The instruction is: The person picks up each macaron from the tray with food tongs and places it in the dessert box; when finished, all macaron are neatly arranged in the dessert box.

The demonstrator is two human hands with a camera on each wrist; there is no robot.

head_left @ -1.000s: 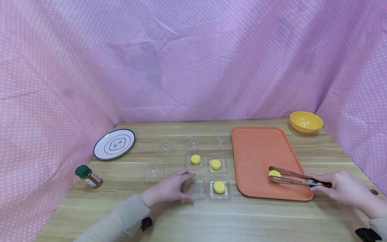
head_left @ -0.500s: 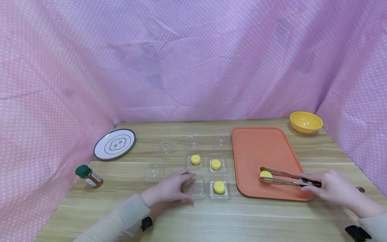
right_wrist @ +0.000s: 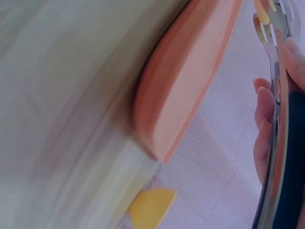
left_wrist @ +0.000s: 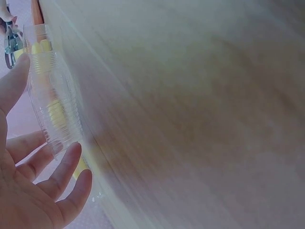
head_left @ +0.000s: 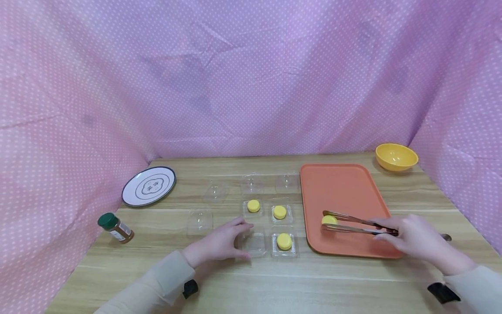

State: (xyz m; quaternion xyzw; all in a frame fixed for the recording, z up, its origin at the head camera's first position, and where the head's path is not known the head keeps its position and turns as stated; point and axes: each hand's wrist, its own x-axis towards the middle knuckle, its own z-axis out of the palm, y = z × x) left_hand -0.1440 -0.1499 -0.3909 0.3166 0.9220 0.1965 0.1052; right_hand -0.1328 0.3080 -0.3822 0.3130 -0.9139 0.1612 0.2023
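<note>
My right hand (head_left: 417, 237) grips metal tongs (head_left: 353, 230) over the orange tray (head_left: 337, 187). The tongs' tips pinch a yellow macaron (head_left: 328, 220), near the tray's left side. In the right wrist view, fingers and thumb wrap the dark-handled tongs (right_wrist: 281, 129). My left hand (head_left: 219, 242) rests at the left side of an empty clear plastic container base (head_left: 255, 245), thumb and fingers spread along its edge. In the left wrist view that clear base (left_wrist: 57, 90) shows between the thumb and fingers. Similar bases hold a front macaron (head_left: 284, 241), a right macaron (head_left: 279, 212) and a back macaron (head_left: 253, 206).
Several clear domed lids lie behind and left of the bases, among them a near lid (head_left: 200, 221) and a far lid (head_left: 286, 182). A white plate (head_left: 137, 198) and a green-capped spice jar (head_left: 117, 229) are at left. A yellow bowl (head_left: 396, 158) stands at back right.
My right hand has moved left across the tray, carrying the macaron in the tongs toward the tray's left edge. My left hand has stayed at the empty base.
</note>
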